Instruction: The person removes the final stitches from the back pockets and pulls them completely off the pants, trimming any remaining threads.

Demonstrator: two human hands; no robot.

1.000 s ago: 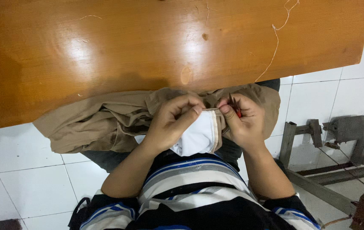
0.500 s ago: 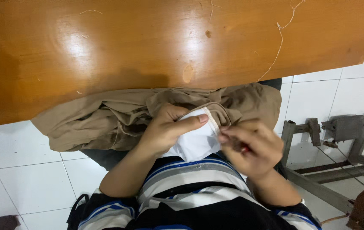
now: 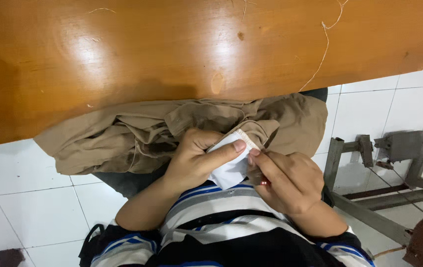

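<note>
A khaki garment [image 3: 137, 136] lies bunched in the person's lap, just below the near edge of the table, and a white lining piece [image 3: 228, 170] of it is turned out at its lower middle, with a pale stitched band [image 3: 247, 138] along the lining's upper edge. The left hand [image 3: 196, 158] is clenched on this lining: its thumb lies flat across the white cloth, pointing toward 3 o'clock, with the other fingers curled behind the fold. At 3 o'clock of the lining, touching it, the right hand [image 3: 288, 180] pinches the edge of the stitched band between thumb and forefinger, and a small reddish tool [image 3: 263, 183] shows at the inside of that hand; what kind of tool it is cannot be told. The two hands' fingertips nearly meet over the band.

The rest of the khaki cloth spreads out toward 9 o'clock and toward 2 o'clock, its folds partly tucked under the table edge. At 6 o'clock of the hands is the person's striped shirt [image 3: 221, 232], in white, grey, blue and black.

The wooden table [image 3: 122, 54] fills the top of the view, orange-brown and glossy, with a loose thread [image 3: 322, 49] trailing over it at 1 o'clock. Under it is a white tiled floor [image 3: 23, 212]. At 3 o'clock, well apart from the hands, stands a grey metal frame [image 3: 384, 163].
</note>
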